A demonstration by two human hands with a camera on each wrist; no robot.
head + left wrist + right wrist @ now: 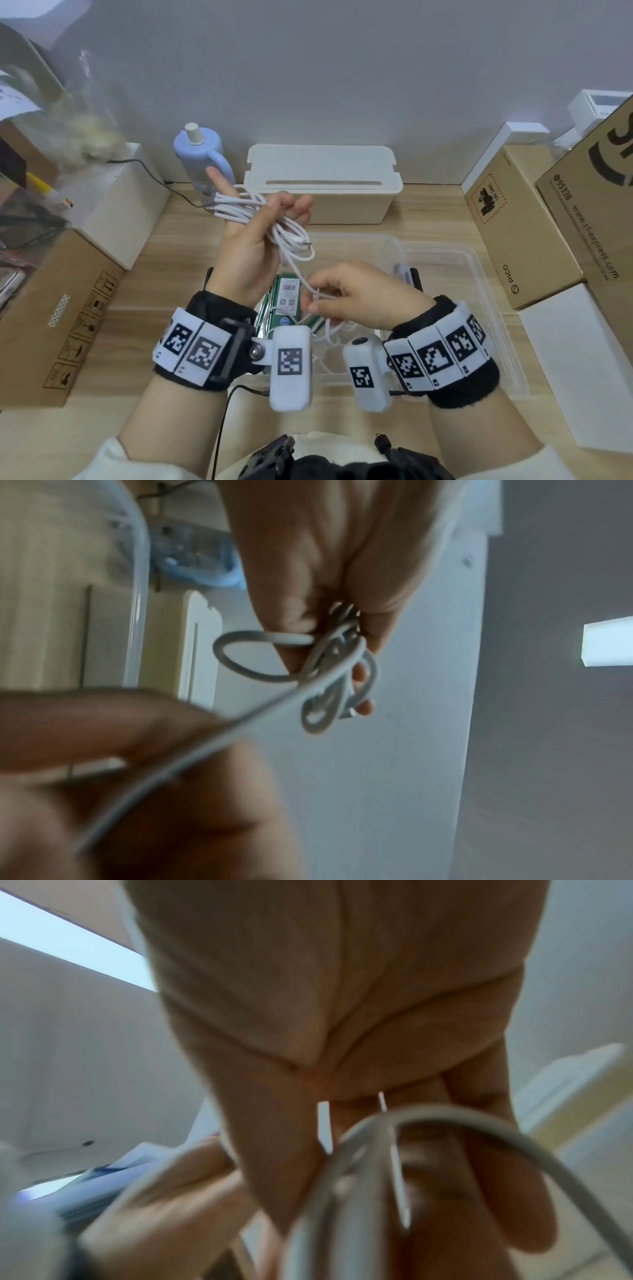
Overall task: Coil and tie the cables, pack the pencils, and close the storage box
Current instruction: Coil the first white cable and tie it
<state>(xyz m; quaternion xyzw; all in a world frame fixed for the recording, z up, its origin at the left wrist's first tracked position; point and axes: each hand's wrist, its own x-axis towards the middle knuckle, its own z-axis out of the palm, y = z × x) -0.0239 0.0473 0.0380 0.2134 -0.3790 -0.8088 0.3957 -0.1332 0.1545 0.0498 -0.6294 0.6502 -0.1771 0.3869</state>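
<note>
The white cable (270, 219) is hanging in the air above the clear storage box (479, 274), most of it gathered into loose loops and one strand running down toward the person's body. The left hand (253, 246) is holding the bundle raised, palm turned to the person; the loops are lying across the palm and over the fingers, and the left wrist view is showing thumb and fingers curled in and clamping the gathered strands, while the index finger is sticking out straight. A metal plug tip is poking out of the bundle on the right. The right hand (356, 294) is sitting lower and nearer the body, its thumb and fingertips pressed together on the free strand, pinching it and keeping it fairly taut between the two hands. By my reading the coiling step is in hand, with the tying not yet done; the next move is probably calling for the free end to be brought round the bundle and tucked or knotted, with the left hand's clamp kept firm so the loops are not springing apart. Inside the box a green pencil pack (287, 301) is lying under the hands, more white cable is trailing beside it, and the cream lidded box (322, 185) is standing behind on the wooden table (164, 274).
</note>
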